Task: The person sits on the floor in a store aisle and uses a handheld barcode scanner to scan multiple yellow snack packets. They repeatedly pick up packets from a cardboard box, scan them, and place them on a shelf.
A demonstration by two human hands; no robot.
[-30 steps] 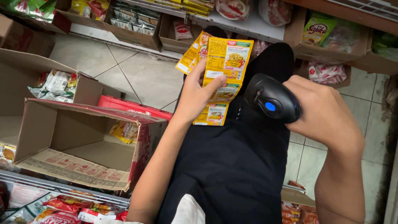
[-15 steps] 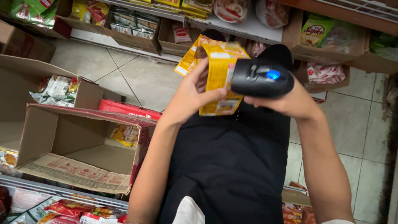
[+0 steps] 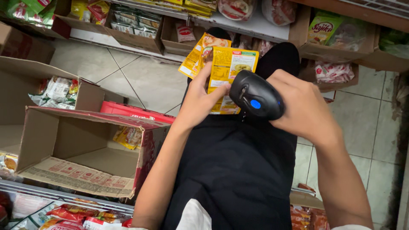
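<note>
Several light, floppy yellow sachets [image 3: 228, 70] pinched at mid-strip under my left hand's [image 3: 199, 100] thumb; right hand [image 3: 304, 108] wraps the rigid black scanner [image 3: 255, 96].

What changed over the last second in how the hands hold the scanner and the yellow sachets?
The right hand swung the black scanner in from the right, up against the yellow sachet strip, then eased it slightly down; it now overlaps the strip's lower part. The left hand raised the strip a little and kept its grip throughout. Nothing was let go. The open cardboard box and shelves did not move.
</note>
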